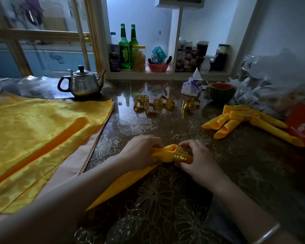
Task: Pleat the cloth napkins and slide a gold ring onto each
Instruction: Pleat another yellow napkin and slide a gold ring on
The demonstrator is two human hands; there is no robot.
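Observation:
A pleated yellow napkin lies across the dark flowered table, its fan end spreading toward me. My left hand grips its bunched part. My right hand pinches a gold ring that sits around the napkin's gathered end. Several loose gold rings lie farther back at the table's middle, with two more to their right. Flat yellow napkins are stacked at the left. Pleated yellow napkins lie at the right.
A steel teapot stands at the back left. A tissue pack and a green bowl sit at the back right, beside crumpled plastic bags. A red box lies at the right edge. Bottles stand on the shelf behind.

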